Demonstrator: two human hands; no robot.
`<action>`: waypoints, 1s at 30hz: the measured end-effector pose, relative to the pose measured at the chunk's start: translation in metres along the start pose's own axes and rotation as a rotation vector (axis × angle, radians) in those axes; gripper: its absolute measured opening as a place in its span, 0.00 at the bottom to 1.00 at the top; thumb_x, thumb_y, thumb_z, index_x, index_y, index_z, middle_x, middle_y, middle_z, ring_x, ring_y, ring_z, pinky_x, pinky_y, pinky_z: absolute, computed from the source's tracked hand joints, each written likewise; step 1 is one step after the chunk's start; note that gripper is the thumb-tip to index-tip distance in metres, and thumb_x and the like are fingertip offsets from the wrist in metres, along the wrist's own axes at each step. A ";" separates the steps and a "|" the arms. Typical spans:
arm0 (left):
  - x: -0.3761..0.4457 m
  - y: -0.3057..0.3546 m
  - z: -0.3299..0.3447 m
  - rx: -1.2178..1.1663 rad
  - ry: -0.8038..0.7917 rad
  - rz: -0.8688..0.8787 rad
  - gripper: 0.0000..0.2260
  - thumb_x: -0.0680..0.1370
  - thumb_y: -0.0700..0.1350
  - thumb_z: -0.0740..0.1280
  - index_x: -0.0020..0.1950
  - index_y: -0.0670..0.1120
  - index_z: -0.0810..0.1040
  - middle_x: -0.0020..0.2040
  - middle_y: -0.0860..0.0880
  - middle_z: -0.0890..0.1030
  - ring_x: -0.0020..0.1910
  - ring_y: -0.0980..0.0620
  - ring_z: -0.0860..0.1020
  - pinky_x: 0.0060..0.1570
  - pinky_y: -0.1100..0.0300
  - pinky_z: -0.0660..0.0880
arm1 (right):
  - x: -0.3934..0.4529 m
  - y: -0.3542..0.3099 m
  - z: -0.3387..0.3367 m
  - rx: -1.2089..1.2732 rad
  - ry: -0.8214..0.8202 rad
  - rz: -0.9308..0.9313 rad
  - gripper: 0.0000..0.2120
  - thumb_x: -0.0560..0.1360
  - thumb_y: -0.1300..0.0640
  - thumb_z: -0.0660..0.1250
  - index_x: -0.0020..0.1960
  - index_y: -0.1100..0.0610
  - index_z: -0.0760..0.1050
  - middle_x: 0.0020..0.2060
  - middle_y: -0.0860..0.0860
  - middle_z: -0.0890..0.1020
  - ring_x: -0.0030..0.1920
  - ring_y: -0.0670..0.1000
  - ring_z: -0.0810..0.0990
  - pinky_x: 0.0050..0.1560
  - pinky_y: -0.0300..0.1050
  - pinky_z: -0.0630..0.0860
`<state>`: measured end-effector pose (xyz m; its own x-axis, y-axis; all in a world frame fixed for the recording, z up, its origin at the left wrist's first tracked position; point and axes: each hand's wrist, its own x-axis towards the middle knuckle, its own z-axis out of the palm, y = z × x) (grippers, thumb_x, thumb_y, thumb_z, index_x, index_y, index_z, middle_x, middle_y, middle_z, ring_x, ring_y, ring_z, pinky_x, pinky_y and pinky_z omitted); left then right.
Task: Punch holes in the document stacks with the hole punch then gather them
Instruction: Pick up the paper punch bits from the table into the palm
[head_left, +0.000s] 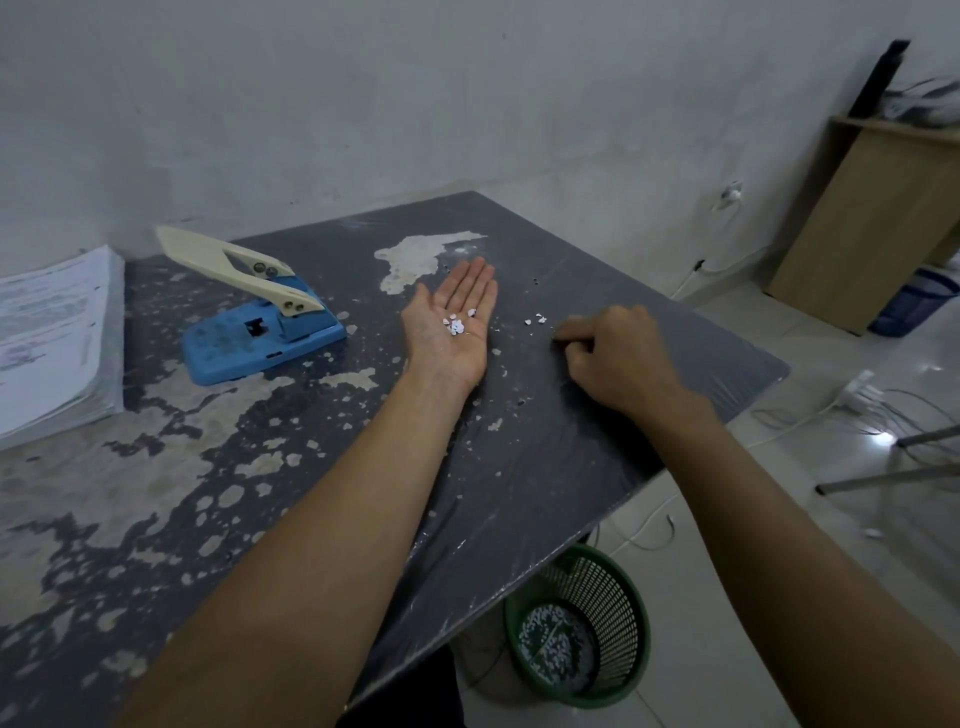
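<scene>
My left hand (451, 321) lies palm up and flat on the dark table (597, 441), with several small white paper bits (456, 325) resting in the palm. To its right, my right hand (610, 353) has its fingers curled, fingertips down on the tabletop near a few loose paper bits (537, 318); whether it pinches one is hidden. The blue hole punch (260, 325) with its cream lever raised stands left of my left hand. A thick document stack (52, 338) lies at the table's far left edge.
A green mesh wastebasket (579, 626) holding white paper bits stands on the floor below the table's near right edge. A wooden cabinet (872, 223) and a blue bin (914, 306) are at the right. Cables and metal legs cross the tiled floor.
</scene>
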<state>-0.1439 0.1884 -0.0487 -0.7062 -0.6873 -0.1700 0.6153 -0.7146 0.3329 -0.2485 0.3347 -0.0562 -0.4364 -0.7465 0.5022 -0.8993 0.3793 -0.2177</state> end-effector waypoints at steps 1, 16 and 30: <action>0.000 0.000 0.000 0.004 -0.002 0.002 0.25 0.86 0.51 0.49 0.66 0.30 0.72 0.62 0.33 0.78 0.64 0.38 0.76 0.68 0.46 0.70 | 0.002 -0.001 0.003 0.003 -0.025 -0.031 0.14 0.68 0.66 0.62 0.46 0.59 0.85 0.43 0.57 0.86 0.41 0.63 0.81 0.47 0.50 0.79; 0.000 -0.002 0.003 0.082 0.062 -0.005 0.25 0.86 0.50 0.49 0.71 0.31 0.66 0.69 0.33 0.72 0.69 0.38 0.71 0.71 0.47 0.66 | 0.009 -0.003 0.002 0.082 -0.115 -0.098 0.18 0.73 0.68 0.60 0.55 0.57 0.84 0.49 0.56 0.86 0.48 0.60 0.83 0.52 0.52 0.79; 0.001 -0.001 0.004 0.079 0.094 -0.018 0.25 0.86 0.51 0.50 0.72 0.30 0.65 0.70 0.33 0.70 0.70 0.38 0.70 0.71 0.47 0.65 | 0.026 -0.007 0.013 0.141 -0.220 -0.046 0.25 0.67 0.76 0.59 0.59 0.61 0.80 0.58 0.58 0.82 0.59 0.59 0.78 0.60 0.49 0.73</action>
<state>-0.1464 0.1885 -0.0454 -0.6788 -0.6862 -0.2615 0.5705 -0.7170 0.4005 -0.2543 0.3057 -0.0528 -0.3769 -0.8678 0.3238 -0.9066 0.2740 -0.3210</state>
